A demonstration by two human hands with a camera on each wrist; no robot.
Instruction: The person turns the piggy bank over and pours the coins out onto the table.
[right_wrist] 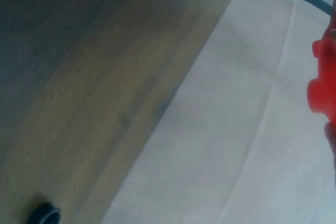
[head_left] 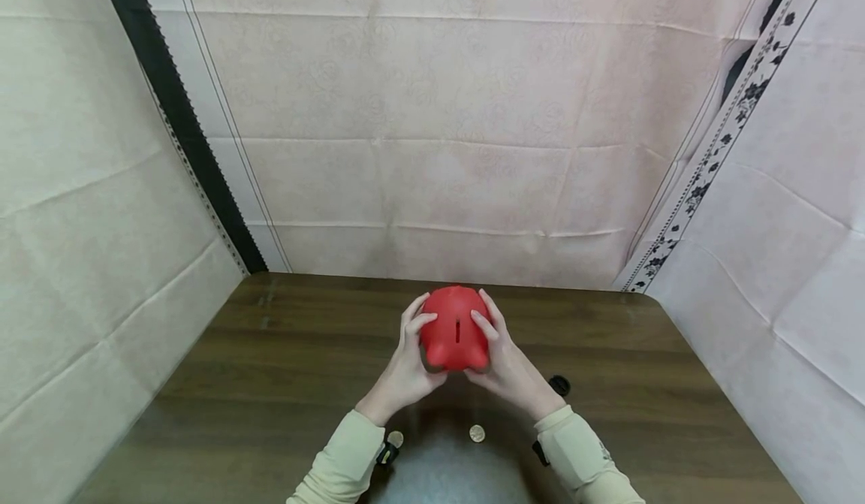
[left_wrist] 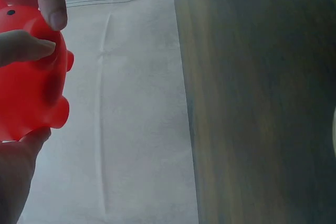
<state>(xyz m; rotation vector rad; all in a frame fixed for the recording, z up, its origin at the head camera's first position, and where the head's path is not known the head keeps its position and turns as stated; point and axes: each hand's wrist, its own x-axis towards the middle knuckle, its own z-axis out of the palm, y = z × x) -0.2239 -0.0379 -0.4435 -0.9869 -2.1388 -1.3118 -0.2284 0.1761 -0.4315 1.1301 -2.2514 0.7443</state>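
Note:
Both hands hold a red piggy bank (head_left: 446, 342) up in front of the person, its dark coin slot facing the head camera. My left hand (head_left: 410, 365) grips its left side, with fingers curled over it and the thumb underneath. On the opposite side my right hand (head_left: 508, 365) grips it the same way. The left wrist view shows the piggy bank's body (left_wrist: 23, 98), a black eye and stubby feet, with fingers pressing at its side. Only a sliver of the red body (right_wrist: 325, 95) enters the right wrist view.
A coin (head_left: 477, 433) lies on the brown wooden table (head_left: 270, 369) below the hands. Another coin (head_left: 395, 439) is beside the left wrist. A small black round piece (head_left: 559, 385) lies by the right wrist. Pale cloth (head_left: 439, 151) hangs behind the table and along both sides.

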